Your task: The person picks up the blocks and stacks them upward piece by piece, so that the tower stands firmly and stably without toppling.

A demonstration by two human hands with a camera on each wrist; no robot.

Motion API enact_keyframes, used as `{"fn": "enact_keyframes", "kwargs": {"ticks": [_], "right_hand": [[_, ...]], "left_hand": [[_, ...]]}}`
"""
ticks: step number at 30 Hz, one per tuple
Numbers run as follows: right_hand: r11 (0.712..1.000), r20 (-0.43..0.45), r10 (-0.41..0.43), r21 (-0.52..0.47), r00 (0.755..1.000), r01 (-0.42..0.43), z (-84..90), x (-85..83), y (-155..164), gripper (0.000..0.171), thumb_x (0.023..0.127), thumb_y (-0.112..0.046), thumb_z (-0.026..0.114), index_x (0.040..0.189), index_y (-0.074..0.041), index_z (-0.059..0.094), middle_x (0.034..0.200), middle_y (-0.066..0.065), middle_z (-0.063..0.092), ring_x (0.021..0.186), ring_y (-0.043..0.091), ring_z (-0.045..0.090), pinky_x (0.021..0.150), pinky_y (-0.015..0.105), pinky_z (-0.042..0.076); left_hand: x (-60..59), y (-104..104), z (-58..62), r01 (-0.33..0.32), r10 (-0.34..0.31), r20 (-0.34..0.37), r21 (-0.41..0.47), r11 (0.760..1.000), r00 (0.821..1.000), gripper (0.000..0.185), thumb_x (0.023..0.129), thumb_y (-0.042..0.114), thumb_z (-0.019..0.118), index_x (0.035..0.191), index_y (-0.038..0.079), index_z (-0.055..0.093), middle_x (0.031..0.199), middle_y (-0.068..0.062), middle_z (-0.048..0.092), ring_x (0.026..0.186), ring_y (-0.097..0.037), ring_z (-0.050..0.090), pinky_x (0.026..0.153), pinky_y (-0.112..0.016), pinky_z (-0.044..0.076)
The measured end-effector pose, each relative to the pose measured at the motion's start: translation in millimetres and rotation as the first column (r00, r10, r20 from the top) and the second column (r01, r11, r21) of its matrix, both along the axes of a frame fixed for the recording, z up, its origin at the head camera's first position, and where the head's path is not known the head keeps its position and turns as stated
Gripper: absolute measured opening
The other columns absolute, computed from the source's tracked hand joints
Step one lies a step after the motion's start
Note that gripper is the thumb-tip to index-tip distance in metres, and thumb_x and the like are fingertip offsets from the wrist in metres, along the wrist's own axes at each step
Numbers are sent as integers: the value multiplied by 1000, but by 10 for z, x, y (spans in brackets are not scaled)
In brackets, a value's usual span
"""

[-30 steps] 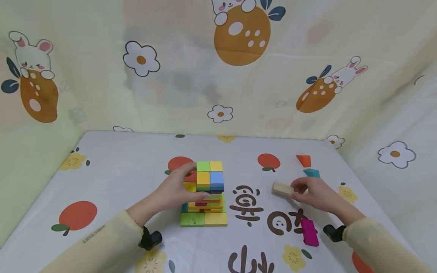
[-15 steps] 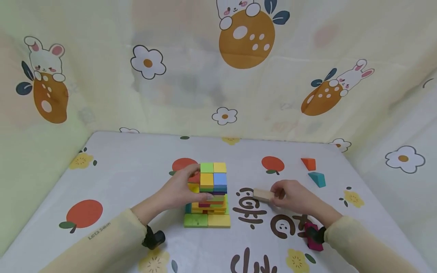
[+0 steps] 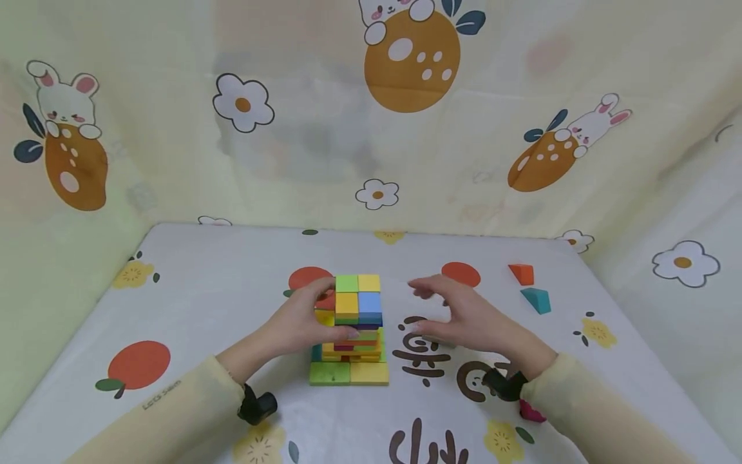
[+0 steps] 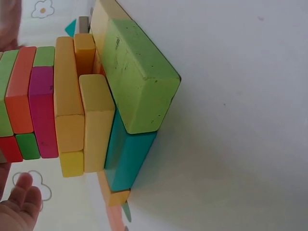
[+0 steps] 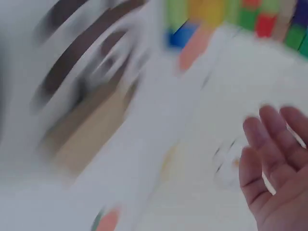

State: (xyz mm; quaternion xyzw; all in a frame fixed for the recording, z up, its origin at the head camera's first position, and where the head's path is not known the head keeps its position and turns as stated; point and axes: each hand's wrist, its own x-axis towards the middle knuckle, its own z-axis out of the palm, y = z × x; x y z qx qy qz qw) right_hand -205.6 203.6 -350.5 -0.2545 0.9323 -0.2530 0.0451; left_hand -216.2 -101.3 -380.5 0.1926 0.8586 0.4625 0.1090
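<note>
I have the left hand (image 3: pixel 295 325) wrapped round the upper left side of the block tower (image 3: pixel 355 328), its grip closed on it with the thumb across the near face. The right hand (image 3: pixel 464 316) hovers just right of the tower, grip open, fingers spread and holding nothing. A tan blur in the right wrist view may be a loose block; I cannot tell. The tower stands mid-bench (image 3: pixel 203 290), long axis upright, and the green base block (image 4: pixel 137 79) runs lengthwise toward me. To steady it well I would squeeze lightly and level, pushing no layer sideways, since the middle layers look uneven. An orange wedge (image 3: pixel 522 273) and a teal wedge (image 3: pixel 536 299) lie well right of the tower.
</note>
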Motion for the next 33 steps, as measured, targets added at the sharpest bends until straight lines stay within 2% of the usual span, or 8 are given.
{"fn": "enact_keyframes", "kwargs": {"ticks": [2,4,8,13,16,20,33], "right_hand": [[996,23,43,-78,999,-41,58,5,-190,73,87,-33,82,148,-8,49,141,9,60,128,29,57,100,53,52],[991,44,64,-123,997,-58,88,2,-343,76,86,-33,82,150,-10,47,147,8,55,133,29,53,102,53,51],[983,64,66,-174,996,-54,116,-18,-502,76,85,-31,84,149,-13,48,148,6,54,134,26,51,102,47,50],[981,58,49,-191,997,-37,125,-37,-520,74,85,-29,84,149,-13,50,147,4,55,133,25,51,102,45,49],[980,58,43,-198,997,-31,120,-48,-510,71,86,-28,83,148,-13,51,147,4,55,133,24,51,102,45,49],[978,50,42,-205,998,-31,121,-55,-513,67,87,-28,83,145,-13,54,145,4,57,131,24,53,101,44,50],[977,26,34,-210,999,-27,126,-44,-515,62,86,-29,84,139,-13,58,140,4,60,128,25,55,98,42,51]], "left_hand": [[5,-13,-2,2,-2,16,2,1000,1000,74,79,36,89,140,13,54,136,-6,61,137,-39,50,110,-61,46],[9,-28,-3,9,-9,38,6,1000,999,79,78,39,89,143,14,52,140,-6,59,139,-39,48,111,-62,45],[12,-90,14,11,-14,68,39,999,998,88,77,42,89,149,15,47,146,-5,55,140,-37,47,112,-62,44],[-8,-245,75,18,-20,11,121,993,1000,81,80,33,89,149,16,50,147,-7,55,137,-39,50,112,-61,44],[-18,-289,106,32,-27,-39,138,990,999,74,82,28,87,147,16,54,149,-7,54,134,-37,53,113,-60,44],[-20,-263,123,25,-15,-71,140,990,997,68,83,26,86,144,16,58,150,-7,53,131,-33,56,111,-56,48],[-27,-232,138,31,-23,-64,136,990,998,65,85,25,85,143,14,59,151,-8,52,134,-38,52,112,-58,46]]}}
